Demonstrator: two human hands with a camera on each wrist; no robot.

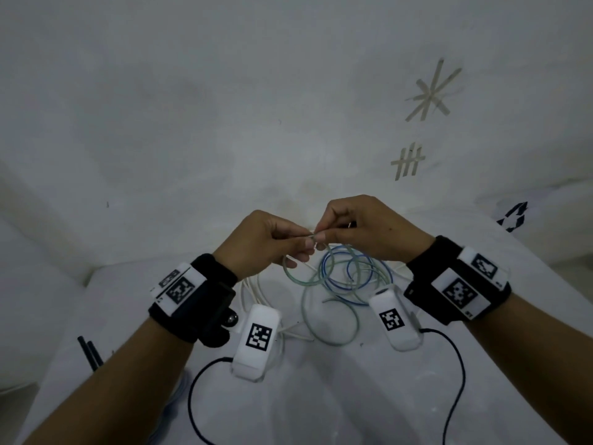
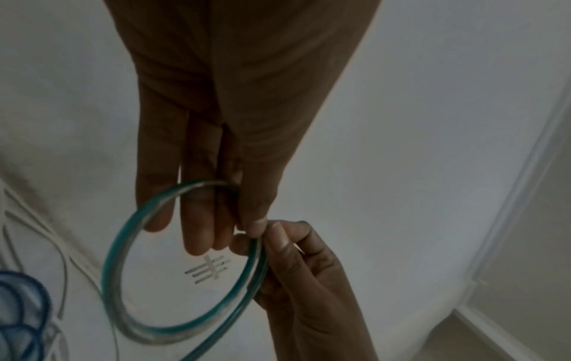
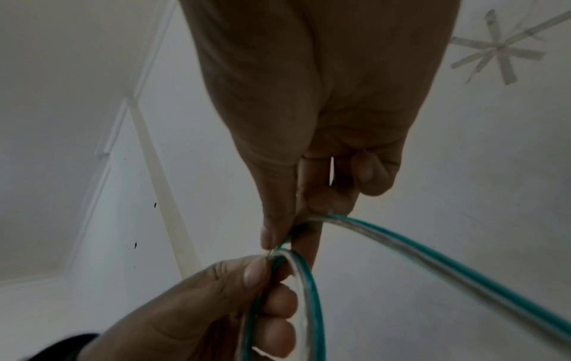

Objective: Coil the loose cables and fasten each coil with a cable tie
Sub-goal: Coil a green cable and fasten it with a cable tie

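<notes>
Head view: both hands up over the white worktop (image 1: 321,396), pinching one cable.

Left hand (image 1: 256,242) and right hand (image 1: 362,229) meet fingertip to fingertip, fingers (image 3: 256,271) pinching the thin green-and-clear cable (image 2: 123,234), curled into a loop. Its slack drops onto the tangle of blue and white loose cables (image 1: 346,277) mid-worktop, right below the hands.

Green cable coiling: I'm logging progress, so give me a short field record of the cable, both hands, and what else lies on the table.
green cable: one small loop formed, rest trailing loose
left hand: pinches the loop at its crossing
right hand: pinches the cable beside the left fingertips
blue cable: loosely looped on the table
white cable: loose on the table
cable tie: none visible
</notes>
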